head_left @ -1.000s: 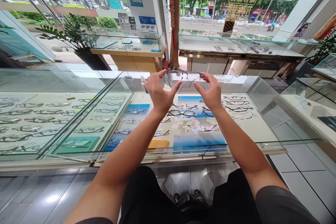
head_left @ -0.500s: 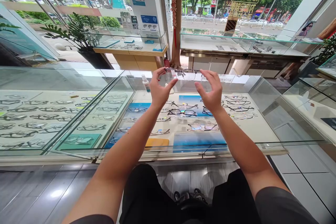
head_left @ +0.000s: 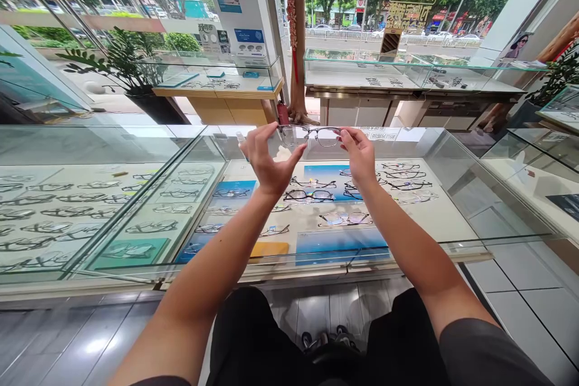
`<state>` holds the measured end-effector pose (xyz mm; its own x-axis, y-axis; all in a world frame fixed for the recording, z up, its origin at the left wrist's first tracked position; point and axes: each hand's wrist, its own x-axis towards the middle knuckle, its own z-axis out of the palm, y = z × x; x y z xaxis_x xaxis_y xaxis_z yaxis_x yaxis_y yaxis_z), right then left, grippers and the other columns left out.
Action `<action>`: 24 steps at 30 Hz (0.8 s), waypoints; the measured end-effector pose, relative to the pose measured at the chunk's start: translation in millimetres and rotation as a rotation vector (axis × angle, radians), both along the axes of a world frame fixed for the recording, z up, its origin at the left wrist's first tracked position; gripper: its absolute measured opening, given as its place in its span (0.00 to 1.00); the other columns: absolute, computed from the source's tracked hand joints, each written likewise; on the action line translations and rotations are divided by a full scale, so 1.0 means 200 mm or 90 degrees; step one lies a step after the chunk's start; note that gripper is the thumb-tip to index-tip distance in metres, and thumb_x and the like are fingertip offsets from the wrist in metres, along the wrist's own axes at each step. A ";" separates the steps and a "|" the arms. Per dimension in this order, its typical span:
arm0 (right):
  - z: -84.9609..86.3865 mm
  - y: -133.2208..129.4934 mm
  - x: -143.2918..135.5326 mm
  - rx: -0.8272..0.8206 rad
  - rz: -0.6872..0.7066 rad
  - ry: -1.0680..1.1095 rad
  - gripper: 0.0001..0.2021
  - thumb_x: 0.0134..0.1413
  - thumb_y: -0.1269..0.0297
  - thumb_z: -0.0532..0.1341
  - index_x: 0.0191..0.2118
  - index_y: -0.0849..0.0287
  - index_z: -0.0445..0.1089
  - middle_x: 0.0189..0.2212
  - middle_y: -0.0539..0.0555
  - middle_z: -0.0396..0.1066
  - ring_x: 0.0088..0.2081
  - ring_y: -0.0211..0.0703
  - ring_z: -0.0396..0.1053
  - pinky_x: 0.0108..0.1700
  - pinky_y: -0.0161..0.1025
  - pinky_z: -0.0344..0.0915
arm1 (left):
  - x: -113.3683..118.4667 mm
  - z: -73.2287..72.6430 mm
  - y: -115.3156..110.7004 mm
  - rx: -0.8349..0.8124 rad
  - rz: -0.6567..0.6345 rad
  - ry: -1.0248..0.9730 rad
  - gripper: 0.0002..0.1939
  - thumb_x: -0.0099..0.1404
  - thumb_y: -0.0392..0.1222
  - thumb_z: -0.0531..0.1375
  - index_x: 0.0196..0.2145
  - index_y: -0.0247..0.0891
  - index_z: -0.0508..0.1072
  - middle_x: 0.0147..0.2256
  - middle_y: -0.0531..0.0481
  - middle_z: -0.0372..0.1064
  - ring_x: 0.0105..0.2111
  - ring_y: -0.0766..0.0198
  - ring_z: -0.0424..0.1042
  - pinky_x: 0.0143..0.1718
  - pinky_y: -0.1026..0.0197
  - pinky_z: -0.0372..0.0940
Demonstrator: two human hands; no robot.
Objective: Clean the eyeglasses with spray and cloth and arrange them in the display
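A pair of eyeglasses (head_left: 310, 131) with a dark upper rim and clear lenses is held up level above the glass display counter (head_left: 217, 132). My left hand (head_left: 270, 163) has its fingertips at the left end of the frame, while its thumb stands apart below the lens. At the other end, my right hand (head_left: 362, 155) pinches the frame's corner between thumb and fingers. The temples are mostly hidden by my hands. Just behind my left hand, a white spray bottle (head_left: 240, 139) is partly covered.
Inside the counter lie several rows of eyeglasses (head_left: 309, 195), blue display cards (head_left: 341, 246), an orange case (head_left: 269, 249) and a green card (head_left: 131, 253). Across the aisle stand a wooden display case (head_left: 217, 91), a longer glass case (head_left: 362, 79) and a potted plant (head_left: 151, 99).
The eyeglasses have come slightly lower, with their lenses now facing me more fully. My right thumb has closed up to the frame's corner, and my left hand has moved a little left.
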<state>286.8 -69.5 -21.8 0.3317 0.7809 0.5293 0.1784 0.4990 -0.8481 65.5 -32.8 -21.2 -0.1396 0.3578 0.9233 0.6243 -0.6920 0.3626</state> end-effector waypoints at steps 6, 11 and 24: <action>-0.01 0.01 0.03 -0.029 0.007 -0.003 0.20 0.71 0.40 0.60 0.51 0.49 0.76 0.53 0.59 0.85 0.53 0.49 0.83 0.54 0.52 0.80 | 0.02 0.00 0.00 -0.058 -0.074 -0.004 0.36 0.63 0.69 0.71 0.59 0.44 0.73 0.55 0.38 0.77 0.56 0.43 0.76 0.60 0.40 0.68; 0.01 0.00 0.03 -0.057 0.094 0.096 0.18 0.64 0.41 0.64 0.47 0.50 0.74 0.52 0.58 0.85 0.53 0.50 0.82 0.55 0.52 0.77 | 0.03 -0.01 0.02 -0.110 -0.191 -0.038 0.35 0.64 0.65 0.73 0.59 0.42 0.73 0.54 0.39 0.77 0.54 0.49 0.78 0.55 0.46 0.73; 0.19 -0.15 0.08 -0.027 0.164 -0.182 0.07 0.60 0.55 0.71 0.41 0.50 0.83 0.50 0.53 0.84 0.57 0.52 0.76 0.66 0.55 0.65 | -0.03 0.14 -0.05 -0.026 -0.277 0.228 0.30 0.64 0.54 0.76 0.58 0.44 0.73 0.54 0.43 0.78 0.55 0.49 0.77 0.58 0.45 0.74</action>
